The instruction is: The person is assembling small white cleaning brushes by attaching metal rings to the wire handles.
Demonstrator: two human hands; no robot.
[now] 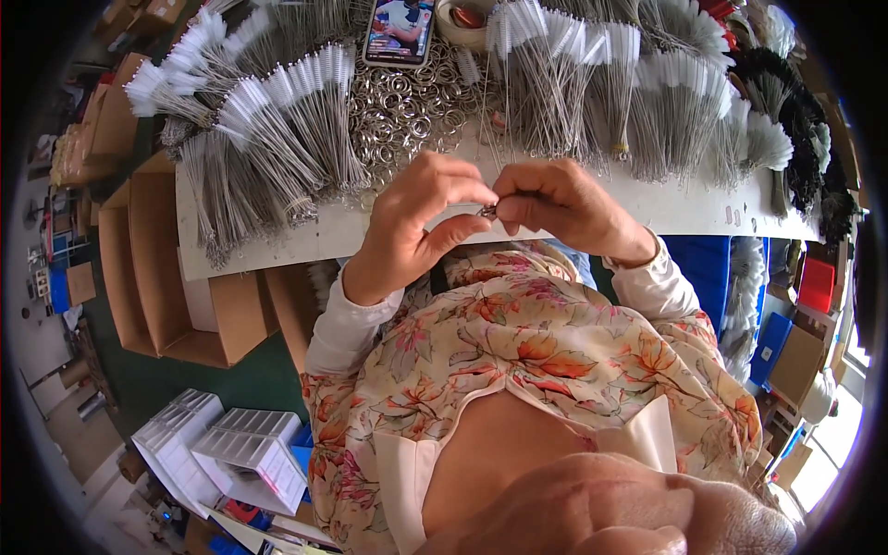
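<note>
Close to the table's front edge my two hands meet, fingertips nearly touching. Between them is a small shiny metal piece (487, 212), which looks like a metal ring; its exact form is partly covered by the fingers. My left hand (416, 222) pinches it from the left with thumb and fingers. From the right, my right hand (569, 205) grips it with thumb and curled forefinger. Just beyond the hands lies a heap of loose metal rings (407, 116). Bundles of thin wire brushes with white bristles (305, 88) flank the heap on the left, and more brushes (555, 37) on the right.
A phone (400, 32) with a lit screen stands behind the rings, beside a round tub (462, 20). The white table (324, 242) edge runs in front of me. Open cardboard boxes (176, 277) sit lower left, white plastic racks (245, 449) below. Black brushes (800, 120) lie far right.
</note>
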